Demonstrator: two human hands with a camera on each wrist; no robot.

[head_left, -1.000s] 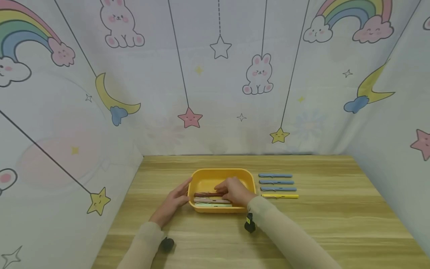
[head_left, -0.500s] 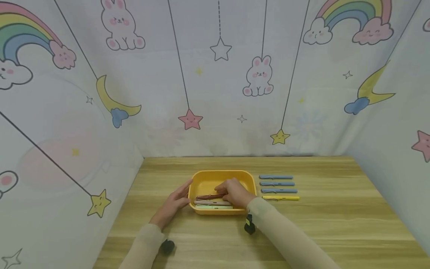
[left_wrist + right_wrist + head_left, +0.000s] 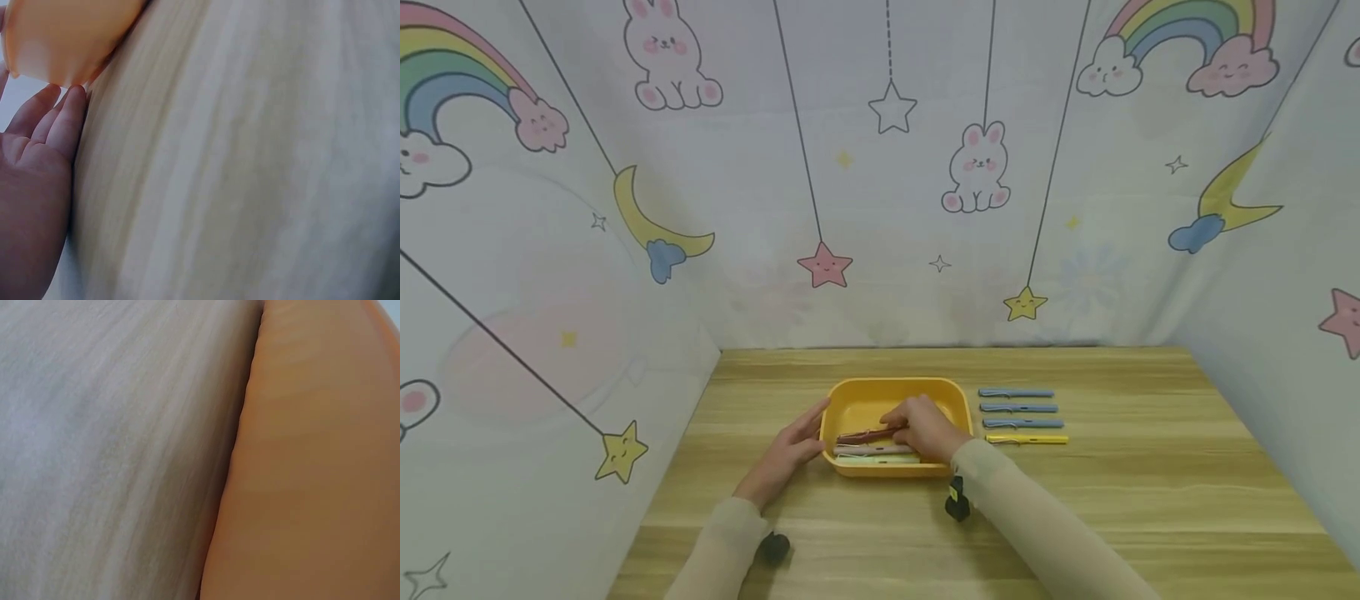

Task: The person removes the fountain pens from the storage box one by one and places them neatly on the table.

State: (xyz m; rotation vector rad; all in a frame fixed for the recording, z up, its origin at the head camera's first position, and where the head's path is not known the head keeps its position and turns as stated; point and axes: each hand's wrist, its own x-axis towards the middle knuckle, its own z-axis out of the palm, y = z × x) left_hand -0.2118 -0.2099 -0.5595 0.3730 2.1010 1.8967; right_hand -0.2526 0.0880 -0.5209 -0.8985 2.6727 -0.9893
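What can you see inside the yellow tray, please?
A brown pen, pinched by the right hand, a greyish pen and a pale green pen; whatever the hand covers is hidden.

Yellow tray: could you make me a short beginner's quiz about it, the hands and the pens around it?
1. How many blue pens lie to the right of the tray?
2. True or false: the left hand touches the tray.
3. Which pen does the right hand hold?
A) the green pen
B) the brown pen
C) the yellow pen

Key: 1. Three. 2. True. 3. B.
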